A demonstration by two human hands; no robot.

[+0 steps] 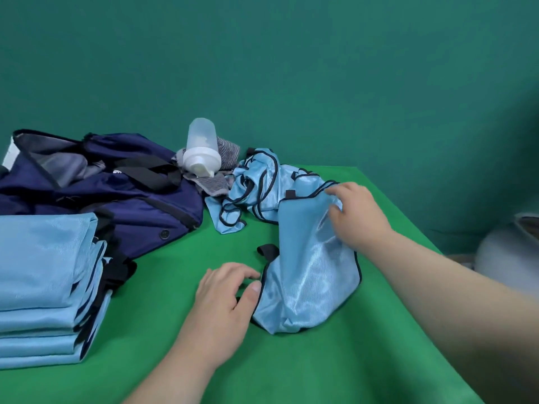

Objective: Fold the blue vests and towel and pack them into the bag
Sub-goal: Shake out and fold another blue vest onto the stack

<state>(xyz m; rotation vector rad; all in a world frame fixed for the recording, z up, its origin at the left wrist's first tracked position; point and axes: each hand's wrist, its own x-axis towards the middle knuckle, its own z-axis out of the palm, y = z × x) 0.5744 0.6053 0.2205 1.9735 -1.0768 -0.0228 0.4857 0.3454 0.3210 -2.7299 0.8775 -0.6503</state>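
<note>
Right now 1 loose vest (309, 272) lies crumpled on the green table (291, 360), near the middle. The right hand (358, 214) grips its far upper edge, fingers curled into the fabric. The left hand (224, 295) sits at the near-left hem, thumb and fingers bent beside the black trim, though whether they pinch it I cannot tell. A stack of folded vests (43, 272) sits at the near left, just in front of the navy bag (122, 193), which gapes open. Farther off, a heap of unfolded vests (256, 188) lies beside a grey patterned towel (215, 182) and a tipped clear bottle (202, 147).
</note>
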